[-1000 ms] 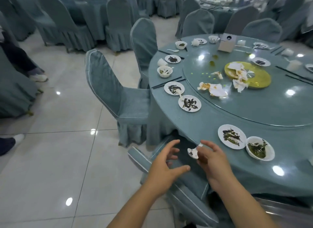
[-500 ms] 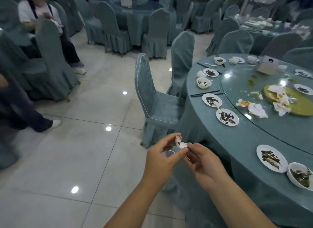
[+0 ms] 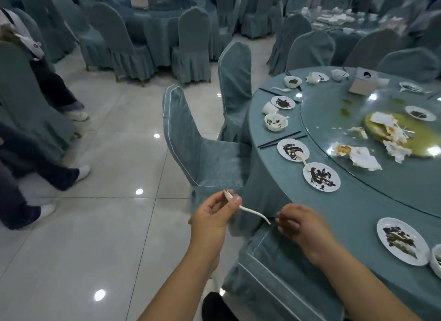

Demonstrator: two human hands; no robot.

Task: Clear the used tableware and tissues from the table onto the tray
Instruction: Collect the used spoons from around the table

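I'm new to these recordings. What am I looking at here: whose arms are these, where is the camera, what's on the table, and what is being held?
There is no machine here. The two bare arms belong to a person, and the single picture comes from a wide-angle camera worn on their head, looking forward and down. The left hand pinches one end of a thin white spoon. The right hand is curled beside the spoon's other tip; whether it touches cannot be told. On the right stands a round table with a teal cloth. It carries small white plates smeared with dark leftovers, a small white bowl, black chopsticks and, on a glass turntable, crumpled white tissues. No tray is in view.
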